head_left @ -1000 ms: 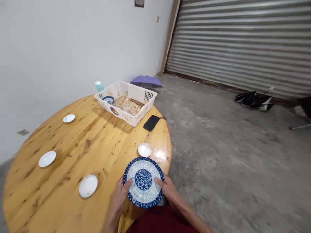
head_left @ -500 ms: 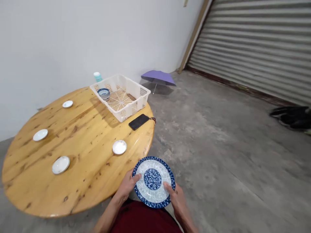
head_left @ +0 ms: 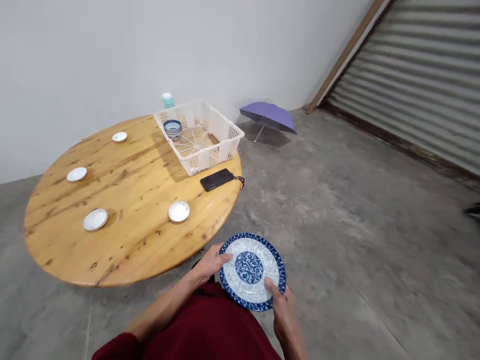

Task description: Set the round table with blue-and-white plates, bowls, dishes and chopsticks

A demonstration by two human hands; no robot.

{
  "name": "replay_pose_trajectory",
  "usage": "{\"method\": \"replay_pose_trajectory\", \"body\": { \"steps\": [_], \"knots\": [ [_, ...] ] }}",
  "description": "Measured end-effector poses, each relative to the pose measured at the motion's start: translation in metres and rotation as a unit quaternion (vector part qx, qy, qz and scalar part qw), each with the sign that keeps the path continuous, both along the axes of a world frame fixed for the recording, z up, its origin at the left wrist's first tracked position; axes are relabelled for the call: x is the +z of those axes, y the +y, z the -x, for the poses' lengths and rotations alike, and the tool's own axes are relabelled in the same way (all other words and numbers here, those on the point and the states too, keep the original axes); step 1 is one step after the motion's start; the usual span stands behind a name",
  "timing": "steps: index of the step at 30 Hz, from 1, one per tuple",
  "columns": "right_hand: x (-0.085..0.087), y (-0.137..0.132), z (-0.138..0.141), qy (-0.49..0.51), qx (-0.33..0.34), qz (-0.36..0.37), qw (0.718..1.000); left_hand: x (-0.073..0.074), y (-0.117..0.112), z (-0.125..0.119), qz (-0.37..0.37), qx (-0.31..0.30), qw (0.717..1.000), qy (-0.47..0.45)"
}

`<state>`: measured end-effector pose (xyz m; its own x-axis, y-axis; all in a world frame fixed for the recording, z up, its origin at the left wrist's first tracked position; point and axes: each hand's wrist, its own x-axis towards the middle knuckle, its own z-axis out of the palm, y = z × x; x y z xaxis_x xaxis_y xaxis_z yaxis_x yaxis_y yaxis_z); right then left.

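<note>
A blue-and-white patterned plate is held in front of my body, off the table, over the concrete floor. My left hand grips its left rim with the thumb on top. My right hand grips its lower right rim, thumb on the plate's face. The round wooden table lies to the left of the plate, its near edge a short way from my left hand.
Several small white saucers sit on the table. A white plastic basket at its far side holds a stack of blue bowls. A black phone lies by the table edge. A teal bottle and a purple umbrella stand beyond.
The plate, held in both hands, has come off the table and moved right, over the floor. The view has backed away, so the table now sits farther left.
</note>
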<state>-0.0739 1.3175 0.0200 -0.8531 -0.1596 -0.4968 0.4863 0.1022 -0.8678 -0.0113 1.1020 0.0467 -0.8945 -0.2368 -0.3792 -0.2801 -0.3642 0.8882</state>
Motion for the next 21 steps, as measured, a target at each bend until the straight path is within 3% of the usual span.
{"method": "replay_pose_trajectory", "body": {
  "steps": [5,10,15,21],
  "knots": [
    [0.009,0.003,0.012,-0.012,0.014,-0.033,0.999,-0.004,0.005,0.008,0.001,0.003,1.0,0.016],
    [0.02,-0.02,0.039,-0.004,0.077,-0.041,0.996,0.003,-0.009,0.015,0.01,0.047,0.999,0.001],
    [0.041,-0.064,0.095,0.0,0.123,-0.029,0.992,0.026,-0.046,0.044,0.114,0.093,0.989,-0.006],
    [0.085,-0.147,0.196,0.04,0.2,-0.005,0.979,0.07,-0.112,0.101,0.223,0.118,0.967,-0.028]
  ]
}}
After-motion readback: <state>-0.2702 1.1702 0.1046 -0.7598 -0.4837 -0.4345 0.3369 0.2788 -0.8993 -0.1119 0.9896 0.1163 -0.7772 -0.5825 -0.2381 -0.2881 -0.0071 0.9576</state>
